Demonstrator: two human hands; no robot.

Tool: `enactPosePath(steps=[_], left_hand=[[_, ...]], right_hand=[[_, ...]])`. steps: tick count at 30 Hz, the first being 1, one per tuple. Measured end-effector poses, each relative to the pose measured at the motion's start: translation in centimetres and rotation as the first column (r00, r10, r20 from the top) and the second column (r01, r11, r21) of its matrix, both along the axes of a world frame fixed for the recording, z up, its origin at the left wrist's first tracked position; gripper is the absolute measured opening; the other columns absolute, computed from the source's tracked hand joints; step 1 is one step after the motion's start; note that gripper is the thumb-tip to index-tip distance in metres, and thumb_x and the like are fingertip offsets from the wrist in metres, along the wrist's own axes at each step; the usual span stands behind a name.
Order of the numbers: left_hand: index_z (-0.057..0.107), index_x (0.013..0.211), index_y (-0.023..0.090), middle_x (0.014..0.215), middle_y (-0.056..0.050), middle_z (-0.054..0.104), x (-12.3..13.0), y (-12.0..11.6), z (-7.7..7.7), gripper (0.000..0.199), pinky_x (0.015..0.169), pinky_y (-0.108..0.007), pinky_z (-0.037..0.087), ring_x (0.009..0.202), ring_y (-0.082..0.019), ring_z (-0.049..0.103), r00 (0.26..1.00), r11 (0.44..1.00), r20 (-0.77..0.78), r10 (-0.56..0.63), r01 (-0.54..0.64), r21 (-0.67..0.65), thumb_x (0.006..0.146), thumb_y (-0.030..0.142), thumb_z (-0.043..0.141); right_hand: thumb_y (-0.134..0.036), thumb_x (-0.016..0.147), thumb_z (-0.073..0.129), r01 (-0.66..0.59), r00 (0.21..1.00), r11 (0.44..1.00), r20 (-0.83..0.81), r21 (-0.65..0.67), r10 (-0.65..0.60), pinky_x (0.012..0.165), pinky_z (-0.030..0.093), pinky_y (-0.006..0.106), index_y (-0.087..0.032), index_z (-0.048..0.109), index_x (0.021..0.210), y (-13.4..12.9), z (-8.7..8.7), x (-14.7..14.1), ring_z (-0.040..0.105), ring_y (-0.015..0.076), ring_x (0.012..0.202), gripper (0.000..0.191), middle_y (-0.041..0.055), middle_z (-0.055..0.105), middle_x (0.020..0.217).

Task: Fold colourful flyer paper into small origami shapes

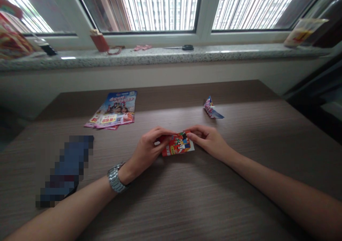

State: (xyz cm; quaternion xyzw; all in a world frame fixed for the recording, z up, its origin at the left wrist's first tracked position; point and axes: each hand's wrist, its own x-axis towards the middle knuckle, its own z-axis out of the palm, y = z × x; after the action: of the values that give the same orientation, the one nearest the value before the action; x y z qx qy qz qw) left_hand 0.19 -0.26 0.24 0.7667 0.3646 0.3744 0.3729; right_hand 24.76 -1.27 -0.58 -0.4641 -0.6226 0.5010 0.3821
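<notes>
A small folded piece of red printed paper [178, 144], with colourful figures and a pale strip at its right edge, is held just above the brown table. My left hand [152, 144], a metal watch on its wrist, pinches the paper's upper left part between thumb and fingers. At the upper right corner, my right hand [207, 139] grips it with the thumb in front and the fingers behind. Beyond the right hand, a folded paper shape [211, 109] in blue and pink stands on the table.
Printed flyers [119, 109] lie overlapping at the back left of the table [171, 205]. A pixelated dark blue object [68, 169] rests near my left forearm. On the stone windowsill [227, 52] are scissors [187, 47], a red box [99, 41] and a plastic cup [300, 34].
</notes>
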Motion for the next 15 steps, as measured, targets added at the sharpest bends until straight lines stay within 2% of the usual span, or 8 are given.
enactPosePath(steps=[8, 15], left_hand=[[0.074, 0.110, 0.022, 0.102, -0.005, 0.072, -0.02, -0.06, 0.10, 0.022, 0.082, -0.025, 0.055, 0.093, -0.015, 0.067, 1.000, 1.000, -0.022, 0.007, -0.007, 0.024, 0.096, 0.014, 0.060], [0.074, 0.110, 0.021, 0.102, -0.005, 0.071, 0.06, -0.07, 0.26, 0.021, 0.079, -0.024, 0.055, 0.092, -0.015, 0.067, 1.000, 1.000, -0.017, 0.004, -0.003, 0.007, 0.095, 0.014, 0.061]], right_hand=[[-0.042, 0.091, 0.067, -0.001, 0.998, 0.999, 0.069, 0.051, -0.003, 0.062, 0.056, 0.028, -0.020, 0.076, 0.102, 0.03, 0.12, 0.24, 0.072, 0.0183, 0.074, 0.026, 0.0043, 0.080, 0.089], [-0.044, 0.090, 0.069, 0.014, 0.998, 0.999, 0.054, 0.043, -0.017, 0.061, 0.057, 0.028, -0.021, 0.076, 0.100, -0.05, -0.21, 0.20, 0.073, 0.0182, 0.073, 0.026, 0.0041, 0.079, 0.088]])
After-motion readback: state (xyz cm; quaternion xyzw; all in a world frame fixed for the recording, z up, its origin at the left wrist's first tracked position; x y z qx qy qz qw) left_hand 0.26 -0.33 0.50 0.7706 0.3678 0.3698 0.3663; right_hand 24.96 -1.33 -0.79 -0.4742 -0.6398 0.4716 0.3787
